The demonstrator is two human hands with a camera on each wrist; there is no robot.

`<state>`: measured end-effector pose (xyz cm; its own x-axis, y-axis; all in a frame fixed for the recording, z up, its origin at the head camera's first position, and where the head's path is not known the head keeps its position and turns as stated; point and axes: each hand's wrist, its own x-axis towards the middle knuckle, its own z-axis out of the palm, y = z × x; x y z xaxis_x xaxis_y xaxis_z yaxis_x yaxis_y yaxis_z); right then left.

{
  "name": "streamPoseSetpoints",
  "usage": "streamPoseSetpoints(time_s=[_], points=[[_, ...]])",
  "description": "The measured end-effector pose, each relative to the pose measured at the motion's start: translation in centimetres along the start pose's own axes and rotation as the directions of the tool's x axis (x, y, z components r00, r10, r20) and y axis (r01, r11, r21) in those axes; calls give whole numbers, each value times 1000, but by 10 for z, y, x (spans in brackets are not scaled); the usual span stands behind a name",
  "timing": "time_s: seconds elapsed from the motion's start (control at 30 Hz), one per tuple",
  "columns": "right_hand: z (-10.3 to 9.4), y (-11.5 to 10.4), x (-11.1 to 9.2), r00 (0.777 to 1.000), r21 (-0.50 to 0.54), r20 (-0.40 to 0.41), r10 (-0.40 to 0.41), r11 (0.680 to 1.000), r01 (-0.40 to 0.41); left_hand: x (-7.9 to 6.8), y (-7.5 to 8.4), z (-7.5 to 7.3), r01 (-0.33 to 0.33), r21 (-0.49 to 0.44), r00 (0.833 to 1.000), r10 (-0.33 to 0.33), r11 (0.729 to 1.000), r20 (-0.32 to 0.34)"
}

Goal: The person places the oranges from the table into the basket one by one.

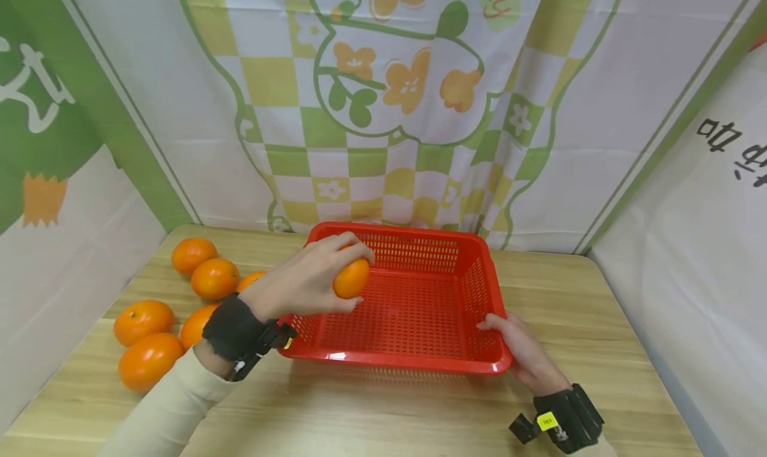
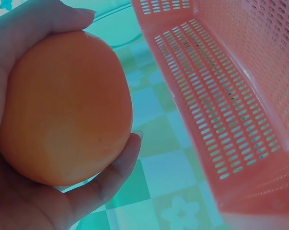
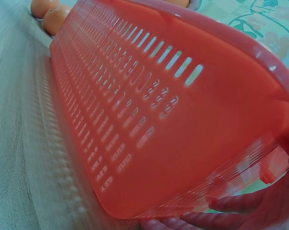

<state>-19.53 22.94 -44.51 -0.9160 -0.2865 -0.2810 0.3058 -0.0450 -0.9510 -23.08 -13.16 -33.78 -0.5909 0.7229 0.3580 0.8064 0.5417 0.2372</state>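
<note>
My left hand (image 1: 311, 275) grips an orange (image 1: 351, 280) over the left part of a red plastic basket (image 1: 413, 362). In the left wrist view, thumb and fingers curl round the smooth orange (image 2: 67, 110), and the basket's slotted wall (image 2: 202, 96) stands apart from it on the right. At the basket's right side, my right hand (image 1: 527, 352) holds the wall, with the thumb over the rim and the other fingers outside. The right wrist view shows those fingers (image 3: 230, 218) under the basket's corner (image 3: 182, 153). No fruit shows on the visible part of the basket's floor.
Several more oranges (image 1: 150, 360) lie on the wooden table (image 1: 335, 410) at the left, one partly behind my left forearm. A patterned cloth (image 1: 383, 157) hangs close behind the basket, and white cloth walls (image 1: 677, 244) stand at both sides of the table.
</note>
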Motion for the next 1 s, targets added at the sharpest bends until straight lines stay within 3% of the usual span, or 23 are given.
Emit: streamPoseSetpoints(time_s=[0.33, 0.67, 1.0], points=[[0, 2, 1, 1000, -6, -14, 11, 1000, -11, 9, -4, 6, 13, -7, 1000, -13, 1000, 18], [1, 0, 1, 1000, -5, 0, 5, 1000, -5, 25, -7, 12, 11, 24, 1000, -11, 1000, 1], [1, 0, 1, 1000, -12, -24, 9, 1000, -10, 41, -8, 21, -3, -6, 1000, 3, 1000, -14]])
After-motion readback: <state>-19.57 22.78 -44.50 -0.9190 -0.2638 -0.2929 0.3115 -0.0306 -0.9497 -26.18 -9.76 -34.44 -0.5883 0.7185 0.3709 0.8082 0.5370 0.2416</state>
